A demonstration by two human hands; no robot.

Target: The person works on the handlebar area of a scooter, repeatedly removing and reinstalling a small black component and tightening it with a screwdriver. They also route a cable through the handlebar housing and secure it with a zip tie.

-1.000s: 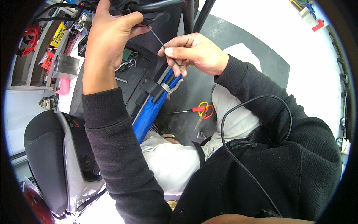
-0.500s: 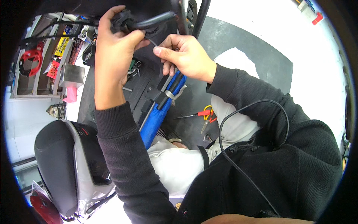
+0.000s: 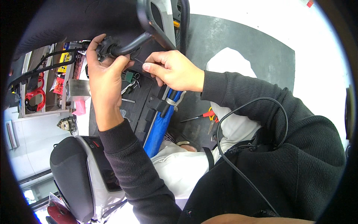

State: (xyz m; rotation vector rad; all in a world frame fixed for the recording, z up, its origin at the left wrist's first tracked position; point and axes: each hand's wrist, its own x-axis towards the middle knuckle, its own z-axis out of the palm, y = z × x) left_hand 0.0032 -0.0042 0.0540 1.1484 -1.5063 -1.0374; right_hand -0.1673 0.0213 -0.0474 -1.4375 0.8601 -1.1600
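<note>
My left hand (image 3: 106,72) is closed around a black fitting (image 3: 111,46) on a bent black tube (image 3: 136,43) at the upper left of the view, under a dark panel (image 3: 74,20). Just right of it, my right hand (image 3: 167,69) pinches a thin dark rod (image 3: 139,61), apparently a hex key, that points toward the fitting; its far end is hidden by my left hand and the fitting. A blue bundle (image 3: 156,134) with black pieces and a pale strap (image 3: 174,103) lies below my hands, along the edge of a dark mat (image 3: 140,102).
A scooter seat (image 3: 69,175) is at lower left. Shelves with tools (image 3: 35,93) and a metal box (image 3: 77,90) stand at left. A red-handled tool (image 3: 205,115), yellow scissors (image 3: 211,127) and my white-clad legs (image 3: 231,127) are at centre right; small tools (image 3: 132,80) lie below my left hand.
The view has shifted, showing more of the tube and panel above. My right hand has moved up the rod, closer to my left hand, which stays on the fitting.
</note>
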